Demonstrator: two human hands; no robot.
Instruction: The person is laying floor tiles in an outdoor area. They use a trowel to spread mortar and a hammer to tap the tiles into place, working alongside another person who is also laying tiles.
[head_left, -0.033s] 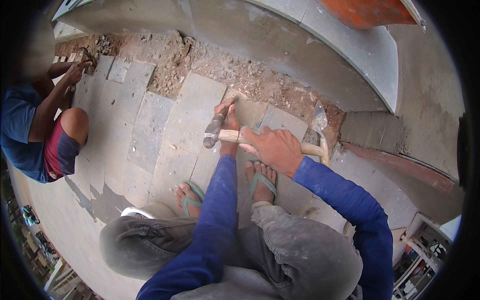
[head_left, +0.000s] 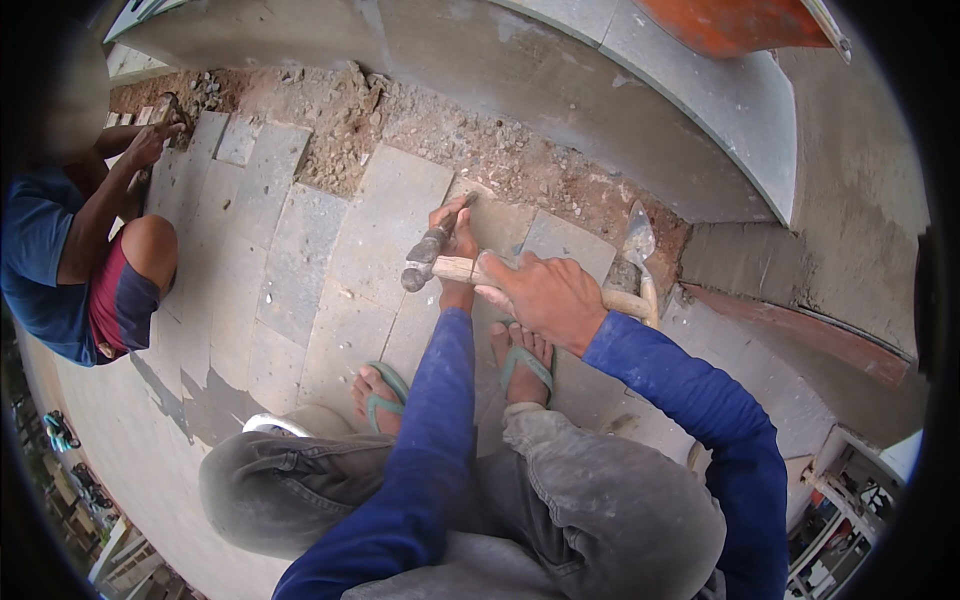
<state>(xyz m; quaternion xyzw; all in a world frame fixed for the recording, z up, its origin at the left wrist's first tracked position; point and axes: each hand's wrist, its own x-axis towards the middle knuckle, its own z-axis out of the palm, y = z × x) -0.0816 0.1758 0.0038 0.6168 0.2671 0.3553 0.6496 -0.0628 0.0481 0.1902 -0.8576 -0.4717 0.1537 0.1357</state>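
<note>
My right hand (head_left: 555,300) is wrapped round the wooden handle of a hammer (head_left: 456,269), its dark metal head to the left above my left wrist. Beyond the hammer, my left hand (head_left: 463,238) is closed round a dark metal chisel (head_left: 470,199), whose end shows past the fingers. The hammer head hides part of this hand and of the chisel. Under them lies a beige paving tile (head_left: 502,224) at the edge of the broken ground. A trowel (head_left: 640,236) with a dusty blade rests to the right of my right hand.
Loose rubble (head_left: 420,115) runs along a low concrete wall (head_left: 440,60). At the left a person in a blue shirt (head_left: 45,270) squats, hands near the rubble. A white bucket (head_left: 312,421) stands by my left knee. An orange container (head_left: 735,25) is at the upper right.
The hammer head has shifted slightly left and up. My left hand stays where it was.
</note>
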